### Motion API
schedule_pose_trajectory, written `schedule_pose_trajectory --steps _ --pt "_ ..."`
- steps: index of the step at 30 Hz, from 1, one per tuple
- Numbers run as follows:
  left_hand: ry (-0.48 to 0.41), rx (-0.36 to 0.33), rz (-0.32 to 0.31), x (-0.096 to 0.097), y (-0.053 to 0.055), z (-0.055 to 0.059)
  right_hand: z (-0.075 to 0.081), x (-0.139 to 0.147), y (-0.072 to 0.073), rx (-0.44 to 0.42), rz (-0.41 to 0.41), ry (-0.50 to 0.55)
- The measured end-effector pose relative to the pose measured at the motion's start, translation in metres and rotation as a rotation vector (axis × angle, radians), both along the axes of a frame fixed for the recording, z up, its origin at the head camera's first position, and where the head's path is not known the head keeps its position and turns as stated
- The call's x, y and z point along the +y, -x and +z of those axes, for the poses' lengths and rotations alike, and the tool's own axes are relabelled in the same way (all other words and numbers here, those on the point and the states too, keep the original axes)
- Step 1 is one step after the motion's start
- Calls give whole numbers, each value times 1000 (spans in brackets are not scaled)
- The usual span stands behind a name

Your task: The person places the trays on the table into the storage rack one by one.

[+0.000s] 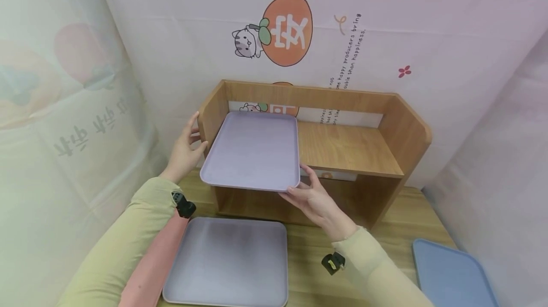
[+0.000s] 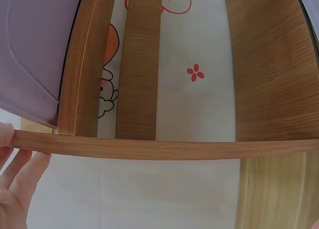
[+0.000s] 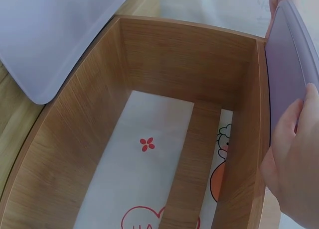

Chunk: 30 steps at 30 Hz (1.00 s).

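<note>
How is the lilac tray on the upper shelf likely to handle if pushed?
The lilac tray will probably stay stiff: its panel looks flat, with no visible sag, where the right hand holds its front corner. It looks thin, so may be light for its size. Its flat shape on the wooden shelf suggests sliding rather than rolling.

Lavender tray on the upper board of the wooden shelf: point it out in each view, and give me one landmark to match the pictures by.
Head: the lavender tray lies near the centre, its near right corner in the right hand.
Left wrist: the lavender tray fills the upper left corner, cropped.
Right wrist: the lavender tray shows at the right edge, steeply angled.
Shared landmark: the wooden shelf, in all three.
</note>
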<state>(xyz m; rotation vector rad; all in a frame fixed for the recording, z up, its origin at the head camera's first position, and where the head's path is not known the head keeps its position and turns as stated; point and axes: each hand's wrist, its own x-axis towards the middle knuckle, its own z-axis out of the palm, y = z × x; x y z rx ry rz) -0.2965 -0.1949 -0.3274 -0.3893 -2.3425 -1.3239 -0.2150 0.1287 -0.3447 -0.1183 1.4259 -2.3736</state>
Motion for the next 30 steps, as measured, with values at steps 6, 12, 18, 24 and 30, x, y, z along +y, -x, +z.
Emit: schedule_pose_trajectory --steps 6,12,18,24,30 --pt "27 -12 13 0 -2 1 -1 -4 1 15 -6 -12" --pt "34 -33 16 -1 -2 1 -1 -6 -1 45 -53 -82" --pt "37 -38 19 -2 -2 1 -1 -5 -3 83 -79 -138" --pt "34 -18 17 -1 -3 1 -4 0 -5 108 -81 -179" --pt "27 -1 14 -1 -3 1 -9 9 -8 108 -59 -197"
